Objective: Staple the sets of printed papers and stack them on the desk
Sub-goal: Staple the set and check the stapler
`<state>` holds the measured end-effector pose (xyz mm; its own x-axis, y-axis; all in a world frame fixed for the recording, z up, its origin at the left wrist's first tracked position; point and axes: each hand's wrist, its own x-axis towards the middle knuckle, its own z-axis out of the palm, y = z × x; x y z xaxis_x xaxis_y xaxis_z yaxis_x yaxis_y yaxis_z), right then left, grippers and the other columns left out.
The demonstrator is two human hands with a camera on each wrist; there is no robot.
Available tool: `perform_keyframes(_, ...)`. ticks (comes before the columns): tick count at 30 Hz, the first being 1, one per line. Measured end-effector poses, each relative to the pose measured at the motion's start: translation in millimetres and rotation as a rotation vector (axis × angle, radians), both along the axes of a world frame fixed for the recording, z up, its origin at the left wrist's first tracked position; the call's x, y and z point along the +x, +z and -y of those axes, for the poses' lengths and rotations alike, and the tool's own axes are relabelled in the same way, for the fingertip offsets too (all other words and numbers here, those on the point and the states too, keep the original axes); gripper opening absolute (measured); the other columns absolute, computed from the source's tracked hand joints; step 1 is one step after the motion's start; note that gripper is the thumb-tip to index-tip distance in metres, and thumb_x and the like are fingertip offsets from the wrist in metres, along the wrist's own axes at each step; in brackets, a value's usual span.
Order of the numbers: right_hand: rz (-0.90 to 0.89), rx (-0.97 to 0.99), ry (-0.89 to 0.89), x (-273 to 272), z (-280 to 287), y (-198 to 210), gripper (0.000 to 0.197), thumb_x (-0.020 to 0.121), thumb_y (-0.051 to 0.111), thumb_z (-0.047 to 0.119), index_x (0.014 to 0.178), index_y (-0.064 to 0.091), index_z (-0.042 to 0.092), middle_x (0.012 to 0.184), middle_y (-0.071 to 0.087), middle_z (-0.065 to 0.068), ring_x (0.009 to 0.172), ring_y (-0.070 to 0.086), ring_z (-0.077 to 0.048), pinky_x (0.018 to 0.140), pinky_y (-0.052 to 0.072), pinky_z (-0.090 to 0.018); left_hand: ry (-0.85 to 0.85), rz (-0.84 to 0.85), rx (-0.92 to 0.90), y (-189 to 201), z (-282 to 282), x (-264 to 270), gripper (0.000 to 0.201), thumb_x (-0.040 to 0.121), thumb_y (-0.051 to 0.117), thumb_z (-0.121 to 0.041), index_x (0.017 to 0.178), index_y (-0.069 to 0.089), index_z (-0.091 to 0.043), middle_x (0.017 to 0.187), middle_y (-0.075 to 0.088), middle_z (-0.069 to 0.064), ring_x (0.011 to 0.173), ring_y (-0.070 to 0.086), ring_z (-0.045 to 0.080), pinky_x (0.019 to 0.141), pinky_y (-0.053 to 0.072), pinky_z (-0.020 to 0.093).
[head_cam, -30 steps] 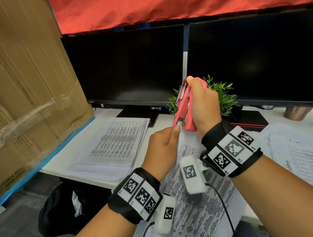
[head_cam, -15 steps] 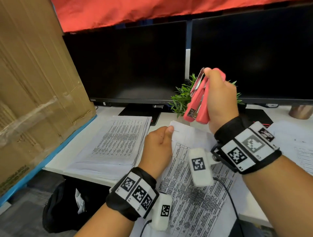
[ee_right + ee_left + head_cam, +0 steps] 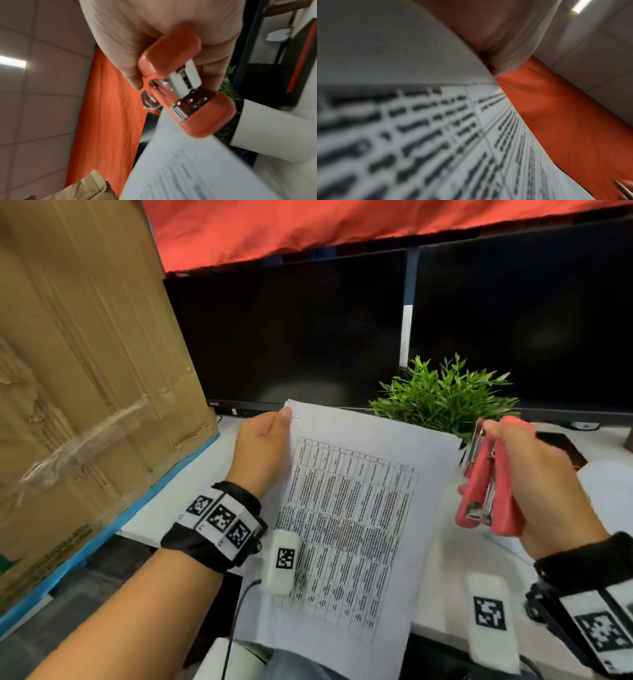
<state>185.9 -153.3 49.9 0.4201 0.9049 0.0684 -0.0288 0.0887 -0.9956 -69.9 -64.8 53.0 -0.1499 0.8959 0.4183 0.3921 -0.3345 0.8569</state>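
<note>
My left hand (image 3: pixel 265 446) pinches the top left corner of a printed paper set (image 3: pixel 346 522) and holds it lifted and tilted over the desk edge. A staple shows at that corner by the thumb. The left wrist view is filled by the blurred printed paper set (image 3: pixel 436 135). My right hand (image 3: pixel 534 484) grips a red stapler (image 3: pixel 486 491) off to the right of the sheets, nose pointing up. In the right wrist view the red stapler (image 3: pixel 180 83) sits in my curled fingers, with the paper set (image 3: pixel 197 169) below it.
A large cardboard box (image 3: pixel 78 392) stands on the left. Two dark monitors (image 3: pixel 294 333) line the back, with a small green plant (image 3: pixel 442 398) between them. White sheets (image 3: pixel 609 484) lie at the right on the white desk (image 3: pixel 191 484).
The left hand has lifted the paper set up and to the left by its corner. The right hand has carried the stapler away to the right and lower.
</note>
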Motion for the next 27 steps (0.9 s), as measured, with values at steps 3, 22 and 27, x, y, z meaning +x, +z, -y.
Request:
perform_keyframes(3,-0.028,-0.066,0.162,-3,5,-18,0.028,0.090,0.057,0.036,0.092,0.067,0.010,0.081,0.066,-0.011,0.061,0.064,-0.028,0.063,0.055,-0.039,0.034,0.042,-0.015,5,-8,-11,0.049,0.102,0.045,-0.029,0.057,0.029,-0.020,0.053,0.028,-0.006,0.047,0.025,0.009,0.049,0.023,0.026)
perform_keyframes(22,-0.355,-0.098,0.352,-51,-36,-39,0.030,0.093,0.051,0.040,0.099,0.070,0.018,0.102,0.072,-0.005,0.053,0.061,-0.024,0.065,0.052,-0.039,-0.334,-0.015,-0.622,-69,21,-74,0.021,0.096,0.060,-0.018,0.116,0.067,-0.016,0.108,0.074,0.001,0.096,0.072,0.017,0.074,0.058,0.025)
perform_keyframes(27,-0.376,-0.163,0.324,-56,-43,-39,0.025,0.093,0.054,0.040,0.109,0.065,0.023,0.105,0.070,-0.005,0.071,0.061,-0.023,0.062,0.055,-0.035,-0.122,-0.043,-0.507,-70,14,-82,0.014,0.097,0.057,-0.011,0.098,0.070,-0.012,0.087,0.075,-0.004,0.073,0.070,0.008,0.056,0.049,0.014)
